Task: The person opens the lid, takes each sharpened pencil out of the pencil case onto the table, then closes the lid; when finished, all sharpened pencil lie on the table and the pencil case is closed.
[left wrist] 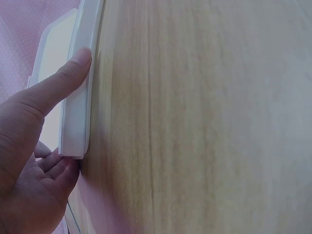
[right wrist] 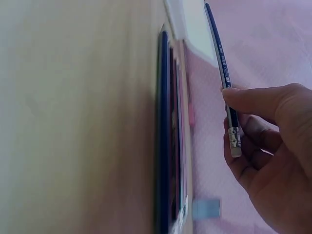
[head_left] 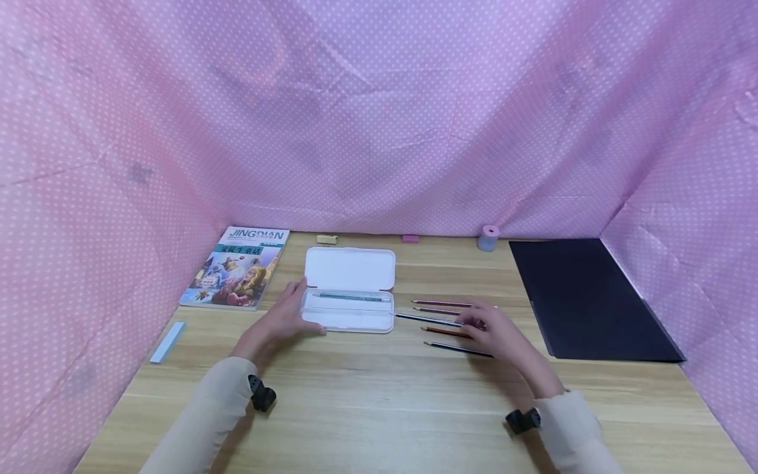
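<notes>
A white pencil case (head_left: 349,268) lies with its lid raised, and one green-blue pencil (head_left: 354,298) is inside. My left hand (head_left: 283,318) grips the case at its left end, the thumb along the front wall and the other fingers curled by the end; the left wrist view shows this closely. Between thumb and fingers my right hand (head_left: 493,329) pinches a dark pencil (right wrist: 223,63) near its eraser end, off the table. Its tip points left, at the case's right edge. Several pencils, among them a red one (head_left: 441,303) and a dark one (head_left: 456,349), lie beneath and beside that hand.
A magazine (head_left: 237,270) lies at the back left, with a pale blue strip (head_left: 168,342) nearer the front. Along the back stand a yellow block (head_left: 327,239), a pink block (head_left: 410,239) and a small pink-and-blue cylinder (head_left: 488,239). A black sheet (head_left: 592,299) covers the right side.
</notes>
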Action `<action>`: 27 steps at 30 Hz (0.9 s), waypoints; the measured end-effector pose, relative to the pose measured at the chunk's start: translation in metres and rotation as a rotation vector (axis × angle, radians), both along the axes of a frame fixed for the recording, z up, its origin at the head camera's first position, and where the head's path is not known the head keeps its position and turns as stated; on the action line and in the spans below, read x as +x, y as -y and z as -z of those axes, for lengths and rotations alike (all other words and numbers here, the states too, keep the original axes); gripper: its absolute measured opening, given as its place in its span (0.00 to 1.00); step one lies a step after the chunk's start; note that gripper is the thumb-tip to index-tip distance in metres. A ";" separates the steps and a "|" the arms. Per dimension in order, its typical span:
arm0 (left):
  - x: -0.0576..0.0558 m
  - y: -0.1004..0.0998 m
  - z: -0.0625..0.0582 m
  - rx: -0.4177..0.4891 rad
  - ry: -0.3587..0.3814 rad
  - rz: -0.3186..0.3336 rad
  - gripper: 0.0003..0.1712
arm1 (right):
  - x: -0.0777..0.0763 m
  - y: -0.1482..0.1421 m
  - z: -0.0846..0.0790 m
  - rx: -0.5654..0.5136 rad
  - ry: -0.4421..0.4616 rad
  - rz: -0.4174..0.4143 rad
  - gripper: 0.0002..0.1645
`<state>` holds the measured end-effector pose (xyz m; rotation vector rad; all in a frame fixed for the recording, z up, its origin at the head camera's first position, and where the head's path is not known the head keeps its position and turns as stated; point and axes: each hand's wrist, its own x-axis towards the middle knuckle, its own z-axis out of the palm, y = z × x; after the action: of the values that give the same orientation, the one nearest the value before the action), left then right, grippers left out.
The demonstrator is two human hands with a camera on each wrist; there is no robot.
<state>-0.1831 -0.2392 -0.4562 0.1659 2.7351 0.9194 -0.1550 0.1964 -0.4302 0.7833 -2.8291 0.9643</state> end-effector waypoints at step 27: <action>0.000 0.000 -0.001 -0.011 0.008 -0.006 0.79 | 0.066 -0.071 0.035 -0.071 -0.032 0.063 0.13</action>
<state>-0.1827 -0.2389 -0.4556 0.1519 2.7341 0.9046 -0.0891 0.2676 -0.4656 0.6920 -2.7582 1.0271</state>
